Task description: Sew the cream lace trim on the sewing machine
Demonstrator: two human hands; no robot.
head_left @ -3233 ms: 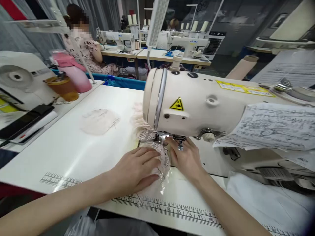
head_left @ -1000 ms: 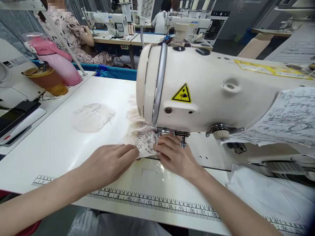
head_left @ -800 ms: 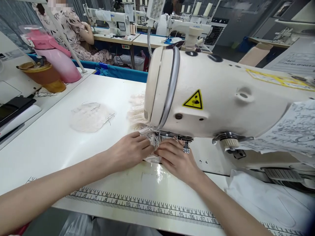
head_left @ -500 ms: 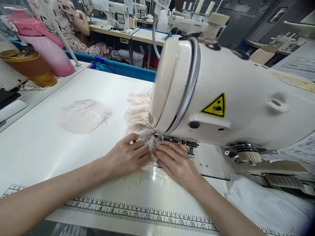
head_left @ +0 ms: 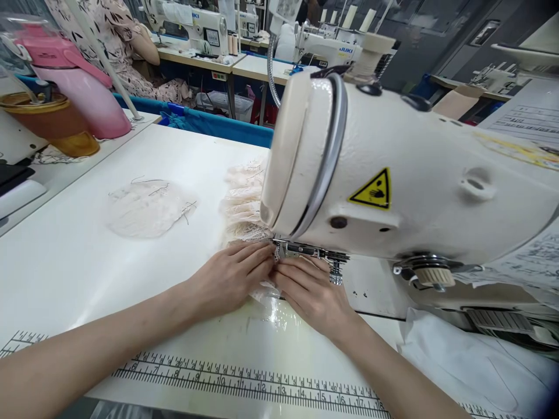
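Note:
A gathered strip of cream lace fabric [head_left: 244, 203] runs under the head of a white sewing machine [head_left: 393, 157], just in front of the metal presser parts [head_left: 301, 249]. My left hand [head_left: 236, 273] presses its closed fingers on the lace from the left, fingertips close to the needle area. From the right, my right hand [head_left: 312, 294] pinches the near edge of the same lace beneath the presser parts. The fingertips of both hands nearly meet. The needle itself is hidden. A sheer round piece of cream fabric [head_left: 148, 208] with loose dark threads lies to the left.
A printed ruler [head_left: 244, 381] runs along the near table edge. White cloth [head_left: 471, 361] lies at the right. A pink bottle [head_left: 82, 81] and a brown cup [head_left: 52, 122] stand at the back left. Beyond, a person [head_left: 113, 52] sits near other sewing machines [head_left: 187, 26].
My left hand has shifted slightly right and up, its fingers now flatter over the lace and covering more of it. My right hand stays nearly in place. The view has tilted a little.

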